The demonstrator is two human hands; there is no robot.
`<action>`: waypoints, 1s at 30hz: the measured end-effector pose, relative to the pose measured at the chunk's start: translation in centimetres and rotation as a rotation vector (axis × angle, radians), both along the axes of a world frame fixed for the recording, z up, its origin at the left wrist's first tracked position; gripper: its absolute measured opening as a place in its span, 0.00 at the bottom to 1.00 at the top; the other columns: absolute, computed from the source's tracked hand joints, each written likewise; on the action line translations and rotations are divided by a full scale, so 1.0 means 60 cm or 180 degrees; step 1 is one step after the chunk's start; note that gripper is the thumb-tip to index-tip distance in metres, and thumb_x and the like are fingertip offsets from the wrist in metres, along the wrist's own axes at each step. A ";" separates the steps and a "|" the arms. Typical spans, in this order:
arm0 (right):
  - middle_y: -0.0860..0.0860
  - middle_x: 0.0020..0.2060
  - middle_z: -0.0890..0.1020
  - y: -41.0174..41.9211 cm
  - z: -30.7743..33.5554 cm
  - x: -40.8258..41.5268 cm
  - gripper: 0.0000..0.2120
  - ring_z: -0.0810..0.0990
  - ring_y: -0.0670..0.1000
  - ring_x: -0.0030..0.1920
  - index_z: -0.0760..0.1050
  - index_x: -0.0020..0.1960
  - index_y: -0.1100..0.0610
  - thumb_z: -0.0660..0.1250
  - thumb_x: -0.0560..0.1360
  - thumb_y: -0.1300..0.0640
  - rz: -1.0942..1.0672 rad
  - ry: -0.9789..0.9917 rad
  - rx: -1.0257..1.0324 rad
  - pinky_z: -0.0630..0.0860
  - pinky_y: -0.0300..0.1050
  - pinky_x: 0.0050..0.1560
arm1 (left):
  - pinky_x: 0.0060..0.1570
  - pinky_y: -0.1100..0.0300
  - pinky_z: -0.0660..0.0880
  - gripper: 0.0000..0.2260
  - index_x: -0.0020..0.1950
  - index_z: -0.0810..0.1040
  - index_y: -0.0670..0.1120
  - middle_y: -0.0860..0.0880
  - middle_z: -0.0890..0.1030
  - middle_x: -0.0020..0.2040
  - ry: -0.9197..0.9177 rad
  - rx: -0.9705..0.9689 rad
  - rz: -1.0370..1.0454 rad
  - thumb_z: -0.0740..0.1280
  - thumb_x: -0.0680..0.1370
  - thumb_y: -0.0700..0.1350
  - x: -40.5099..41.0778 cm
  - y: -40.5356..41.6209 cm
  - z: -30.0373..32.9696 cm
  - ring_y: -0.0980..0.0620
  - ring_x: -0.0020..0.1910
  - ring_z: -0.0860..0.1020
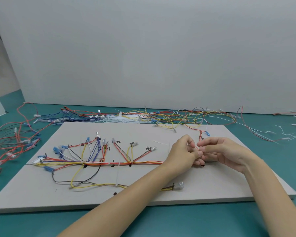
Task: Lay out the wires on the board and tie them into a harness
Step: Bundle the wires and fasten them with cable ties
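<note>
A grey board [212,182] lies flat on the teal table. Along its middle runs a bundled trunk of red, orange and yellow wires [140,162], bound by white cable ties, with branches fanning up to blue and clear terminals. My left hand [183,151] and my right hand [224,151] meet at the trunk's right end. Both pinch a thin red wire [197,148] that leads up to a red terminal [200,133]. A loose white cable tie [161,143] lies just left of my left hand. A yellow and brown branch [99,184] runs along the lower board to a clear connector [179,185].
Heaps of loose wires [161,117] lie along the board's far edge and at the left [12,141]. Cut white tie ends [285,134] are scattered at the right. Dark pegs [112,165] stand up from the board. A white wall rises behind.
</note>
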State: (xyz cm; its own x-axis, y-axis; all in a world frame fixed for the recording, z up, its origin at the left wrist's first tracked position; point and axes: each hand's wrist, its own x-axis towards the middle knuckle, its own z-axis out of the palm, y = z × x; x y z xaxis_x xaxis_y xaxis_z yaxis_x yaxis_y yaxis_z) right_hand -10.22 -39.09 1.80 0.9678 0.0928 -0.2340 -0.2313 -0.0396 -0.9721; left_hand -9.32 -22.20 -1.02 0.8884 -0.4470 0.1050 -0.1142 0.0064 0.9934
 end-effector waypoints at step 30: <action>0.54 0.31 0.80 0.014 0.005 -0.006 0.10 0.78 0.52 0.31 0.74 0.42 0.64 0.69 0.69 0.76 0.0013 -0.1098 -0.0805 0.77 0.39 0.35 | 0.42 0.64 0.81 0.09 0.51 0.80 0.29 0.44 0.83 0.34 0.1172 -0.0429 -0.0059 0.71 0.75 0.34 0.009 0.013 0.020 0.52 0.34 0.82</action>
State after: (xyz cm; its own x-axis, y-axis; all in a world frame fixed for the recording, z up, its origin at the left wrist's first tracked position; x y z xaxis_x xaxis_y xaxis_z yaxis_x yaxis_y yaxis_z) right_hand -10.55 -38.24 2.08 0.9931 0.0781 0.0874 0.1064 -0.2870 -0.9520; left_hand -8.79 -21.43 0.15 0.8694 -0.4674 -0.1605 0.2512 0.1383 0.9580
